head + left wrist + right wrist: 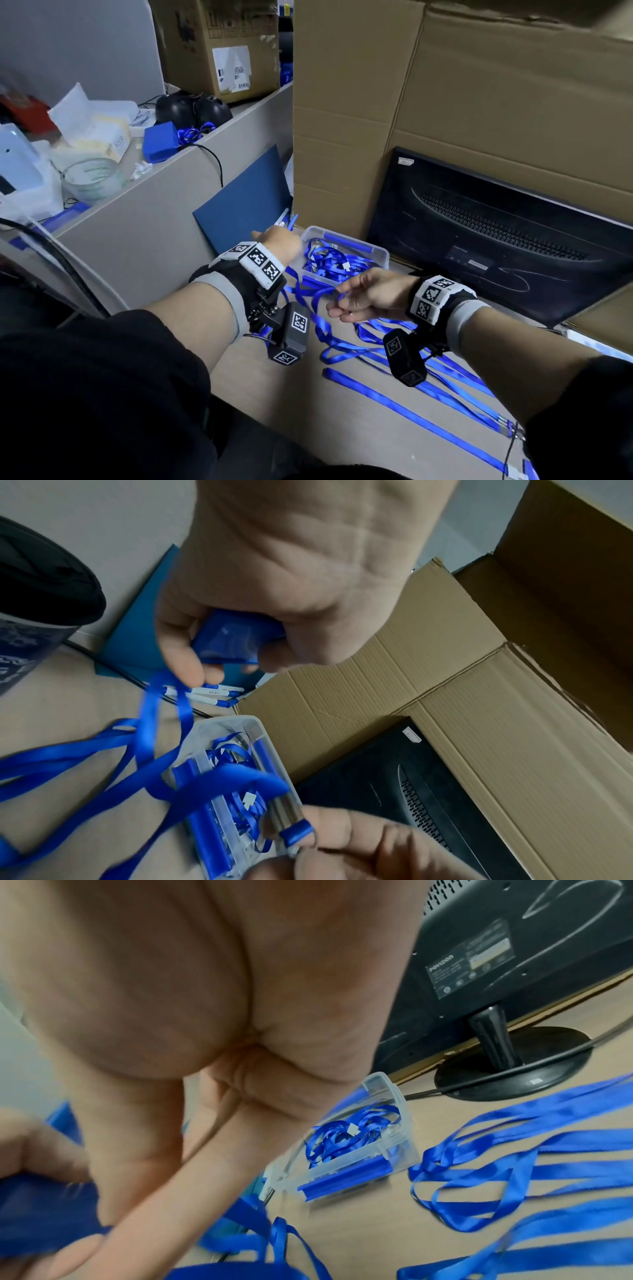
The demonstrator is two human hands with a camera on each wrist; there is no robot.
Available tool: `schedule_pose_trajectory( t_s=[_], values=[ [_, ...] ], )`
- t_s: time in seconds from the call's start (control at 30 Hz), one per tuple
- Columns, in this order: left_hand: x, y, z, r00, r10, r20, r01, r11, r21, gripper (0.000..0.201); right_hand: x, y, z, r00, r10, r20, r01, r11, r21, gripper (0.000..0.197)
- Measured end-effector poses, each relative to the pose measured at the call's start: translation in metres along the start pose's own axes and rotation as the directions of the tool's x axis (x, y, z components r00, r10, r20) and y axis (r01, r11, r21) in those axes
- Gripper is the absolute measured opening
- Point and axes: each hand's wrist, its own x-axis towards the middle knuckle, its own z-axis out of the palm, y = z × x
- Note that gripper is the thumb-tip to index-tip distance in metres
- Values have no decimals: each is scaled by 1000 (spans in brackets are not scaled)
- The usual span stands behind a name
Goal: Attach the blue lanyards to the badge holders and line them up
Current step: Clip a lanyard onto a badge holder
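Note:
My left hand (275, 238) is raised near the blue folder, its fingers curled round a blue badge holder (230, 639). A blue lanyard (147, 723) hangs from that hand towards the desk. My right hand (342, 303) sits lower, in front of the clear box, and pinches the lanyard's end by its metal clip (286, 814). In the right wrist view, blue ribbon (41, 1221) is blurred between the right hand's fingers. Several lanyards (414, 390) lie in rough parallel lines on the desk under my right forearm.
A clear plastic box (378, 251) holds a tangle of lanyards. Behind it a black monitor (496, 236) leans against large cardboard sheets (445, 102). A blue folder (246, 205) stands against the grey partition. Pens (212, 695) lie by the cardboard.

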Motion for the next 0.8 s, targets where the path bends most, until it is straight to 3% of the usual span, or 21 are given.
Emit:
schedule_pose_trajectory(
  t_s=[0.07,0.17,0.27,0.37,0.53,0.67,0.8],
  values=[
    [-14,1,-6,999,4,41,-6,999,42,26,-4,-5,3,1000,-30,6,30,999,-36,26],
    [-46,11,-13,977,37,211,-9,991,-130,12,-6,-12,11,995,-90,-35,85,989,-118,21],
    [-68,18,-18,888,129,441,-9,964,-265,21,0,-14,16,979,-187,-79,178,978,-109,16],
    [-78,15,-24,829,97,551,66,961,-268,19,2,-15,18,949,-270,-163,265,963,-53,10],
    [-76,6,-26,813,92,575,100,950,-295,29,-2,-20,20,923,-331,-197,354,930,96,9],
    [-70,2,-27,825,105,555,117,929,-350,23,-1,-23,22,904,-361,-228,405,894,192,16],
    [-72,7,-31,809,106,578,104,942,-318,13,2,-27,23,874,-378,-305,432,892,133,10]
  ],
)
